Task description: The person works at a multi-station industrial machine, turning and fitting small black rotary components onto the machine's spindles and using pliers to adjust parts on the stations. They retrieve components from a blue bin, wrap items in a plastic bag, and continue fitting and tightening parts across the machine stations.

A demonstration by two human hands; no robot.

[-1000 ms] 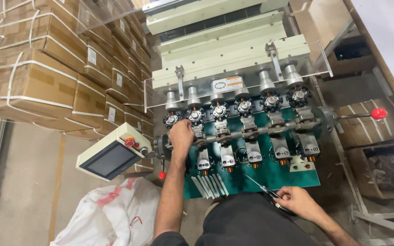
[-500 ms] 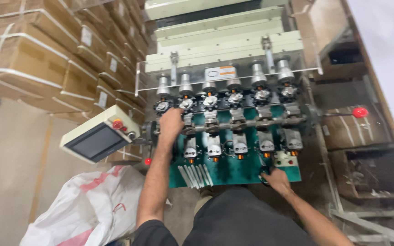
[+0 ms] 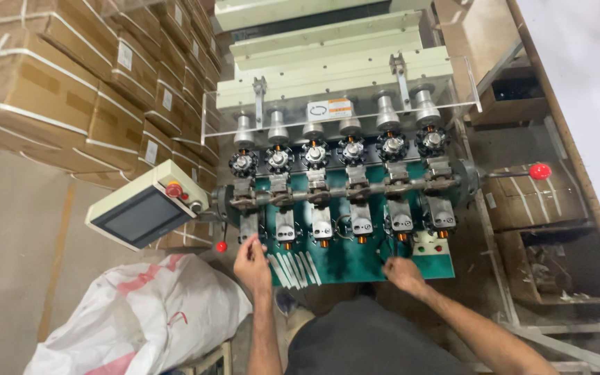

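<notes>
Overhead view of a green multi-station winding machine with a cream upper housing (image 3: pixel 335 76), six black star-shaped spindle heads in a row above six small white-and-grey winding units. Left hand (image 3: pixel 252 257) at the lower left corner of the green panel, fingers loosely curled and part open just beside the fan of white flat strips (image 3: pixel 293 269) lying along the panel's lower edge, probably laid there for easy reach; whether anything is pinched between the fingertips cannot be told. Right hand (image 3: pixel 404 272) at the lower edge toward the right corner, below the fifth unit, fingers bent around something thin and dark, too small to identify; closure of the grip unclear. Cream control box with dark screen and red button (image 3: pixel 144 206) off the left edge, angled toward the operator. Strapped brown cardboard cartons (image 3: pixel 50 90) stacked at left; white sack with red print (image 3: pixel 140 319) on the floor below; red-knobbed lever (image 3: pixel 539 171) projecting at right
</notes>
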